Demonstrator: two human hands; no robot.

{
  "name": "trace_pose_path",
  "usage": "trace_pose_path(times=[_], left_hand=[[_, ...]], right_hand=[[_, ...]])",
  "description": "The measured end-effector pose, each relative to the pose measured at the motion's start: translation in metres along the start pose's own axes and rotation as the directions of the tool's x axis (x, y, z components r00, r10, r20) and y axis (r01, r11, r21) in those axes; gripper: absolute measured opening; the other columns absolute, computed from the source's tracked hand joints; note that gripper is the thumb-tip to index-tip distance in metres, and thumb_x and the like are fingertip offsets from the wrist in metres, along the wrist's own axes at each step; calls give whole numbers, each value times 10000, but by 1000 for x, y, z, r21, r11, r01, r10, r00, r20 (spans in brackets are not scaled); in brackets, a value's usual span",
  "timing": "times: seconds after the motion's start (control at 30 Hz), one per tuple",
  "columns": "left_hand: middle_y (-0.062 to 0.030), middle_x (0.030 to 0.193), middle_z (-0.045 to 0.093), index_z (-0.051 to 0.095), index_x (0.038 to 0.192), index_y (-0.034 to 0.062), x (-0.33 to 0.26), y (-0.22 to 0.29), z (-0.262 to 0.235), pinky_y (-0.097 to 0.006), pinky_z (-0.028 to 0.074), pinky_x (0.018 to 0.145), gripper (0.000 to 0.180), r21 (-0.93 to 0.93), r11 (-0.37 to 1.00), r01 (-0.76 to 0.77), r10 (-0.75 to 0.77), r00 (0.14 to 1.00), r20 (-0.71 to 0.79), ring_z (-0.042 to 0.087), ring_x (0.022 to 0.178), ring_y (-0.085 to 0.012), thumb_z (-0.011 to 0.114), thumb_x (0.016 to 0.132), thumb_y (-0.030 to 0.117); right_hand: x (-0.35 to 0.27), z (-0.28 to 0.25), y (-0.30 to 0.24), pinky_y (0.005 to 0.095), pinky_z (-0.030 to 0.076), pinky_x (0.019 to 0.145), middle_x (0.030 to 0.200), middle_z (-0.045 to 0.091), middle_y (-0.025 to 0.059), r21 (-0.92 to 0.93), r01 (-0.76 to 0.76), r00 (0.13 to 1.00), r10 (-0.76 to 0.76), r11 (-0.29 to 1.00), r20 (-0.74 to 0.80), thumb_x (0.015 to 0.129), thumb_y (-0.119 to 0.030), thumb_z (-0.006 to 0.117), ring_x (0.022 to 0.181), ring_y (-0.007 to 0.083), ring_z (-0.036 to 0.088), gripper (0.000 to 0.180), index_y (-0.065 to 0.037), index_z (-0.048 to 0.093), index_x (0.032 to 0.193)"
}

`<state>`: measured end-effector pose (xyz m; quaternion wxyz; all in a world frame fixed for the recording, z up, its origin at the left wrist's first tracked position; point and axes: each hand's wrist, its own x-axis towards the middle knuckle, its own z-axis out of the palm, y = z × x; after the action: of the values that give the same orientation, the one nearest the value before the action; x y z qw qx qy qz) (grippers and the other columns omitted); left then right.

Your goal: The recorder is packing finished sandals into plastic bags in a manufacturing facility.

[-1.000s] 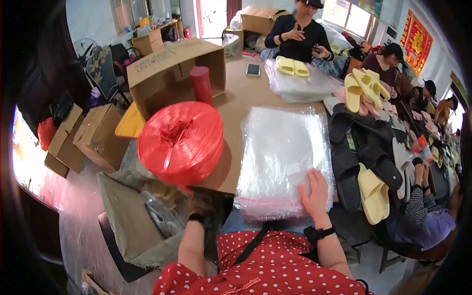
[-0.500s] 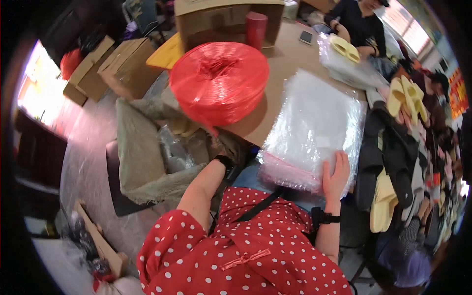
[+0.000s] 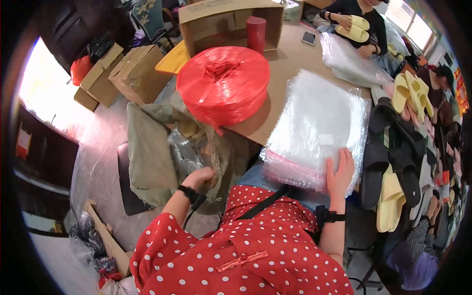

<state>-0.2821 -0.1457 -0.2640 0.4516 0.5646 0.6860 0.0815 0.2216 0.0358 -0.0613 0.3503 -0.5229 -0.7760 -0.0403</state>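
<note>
My left hand (image 3: 201,178) is closed at the rim of an open woven sack (image 3: 150,162), with its fingers curled about the sack's edge and partly hidden. Inside the sack, clear plastic packets (image 3: 186,152) show. My right hand (image 3: 340,172), fingers stretched out, lies flat on the near right corner of a stack of clear plastic bags (image 3: 314,115). Pinkish layers show along the stack's near edge. Left of the stack, a big roll of red plastic twine (image 3: 223,93) rests on the table, and its loose end hangs toward the sack.
On the table (image 3: 290,59) stand an open cardboard box (image 3: 231,10) and a red cylinder (image 3: 256,34); a phone (image 3: 309,38) lies beyond. A co-worker at the far right holds yellow slippers (image 3: 355,29) over plastic bags. Black slippers (image 3: 376,162) and many others crowd the right side.
My left hand has drawn back toward me, out of the sack's far side to its near rim. My right hand stays on the bags. The co-worker has lifted the yellow slippers.
</note>
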Motion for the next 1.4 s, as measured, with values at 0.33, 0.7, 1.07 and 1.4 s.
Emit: trace_pose_path(times=[0.33, 0.7, 1.07, 1.4], left_hand=[[-157, 1186, 675, 648, 1187, 62, -129, 360, -93, -434, 497, 945, 338, 389, 816, -428, 578, 592, -561, 630, 1120, -358, 676, 905, 247], [-196, 1583, 354, 510, 1454, 141, 34, 392, -24, -570, 142, 1209, 618, 578, 612, -539, 753, 621, -218, 234, 1491, -417, 626, 927, 442], [-175, 1582, 369, 540, 1436, 146, 37, 384, -18, -555, 125, 1216, 611, 576, 611, -543, 764, 596, -247, 267, 1479, -411, 636, 914, 449], [-183, 1567, 386, 537, 1433, 140, 38, 383, -20, -566, 149, 1209, 629, 600, 596, -533, 776, 575, -260, 293, 1463, -423, 626, 911, 479]], right_hand=[[0, -1, -5, 525, 331, 1129, 1403, 512, 263, 9, -57, 998, 57, 998, -3, 910, -349, 678, 1331, 444, 441, 578, 32, 549, 1324], [16, -110, 15, 460, 431, 1008, 1220, 619, 159, 87, -94, 929, 119, 992, -351, 821, -153, 755, 1158, 370, 565, 362, -49, 641, 1148], [16, -176, 123, 468, 434, 977, 1197, 596, 133, -371, -363, 900, 218, 855, -377, 776, -275, 805, 1140, 360, 535, 533, -46, 612, 1218], [-41, -145, 102, 495, 525, 815, 1080, 629, 189, -396, -691, 670, 742, 605, -35, 823, -311, 764, 963, 407, 637, 371, -11, 648, 1010]])
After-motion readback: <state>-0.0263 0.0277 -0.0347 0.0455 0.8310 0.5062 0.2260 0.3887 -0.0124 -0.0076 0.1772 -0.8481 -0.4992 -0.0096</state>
